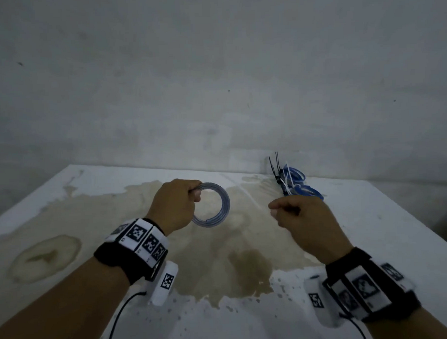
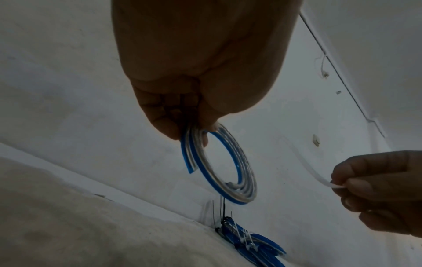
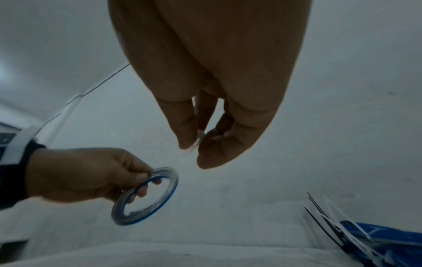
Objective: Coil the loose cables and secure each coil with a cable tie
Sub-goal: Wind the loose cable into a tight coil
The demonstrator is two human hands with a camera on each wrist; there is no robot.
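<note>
Blue-and-clear cable coil [image 1: 213,205] hangs above the tabletop [image 1: 371,215], pinched in your left hand [image 1: 176,204]. Your right hand [image 1: 300,220] pinches a white cable tie [image 2: 306,166]; thread it through the ring beside your fingers, keeping the turns stacked.

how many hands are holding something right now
2. The left hand grips the cable coil above the table; the right hand pinches a white cable tie.
</note>
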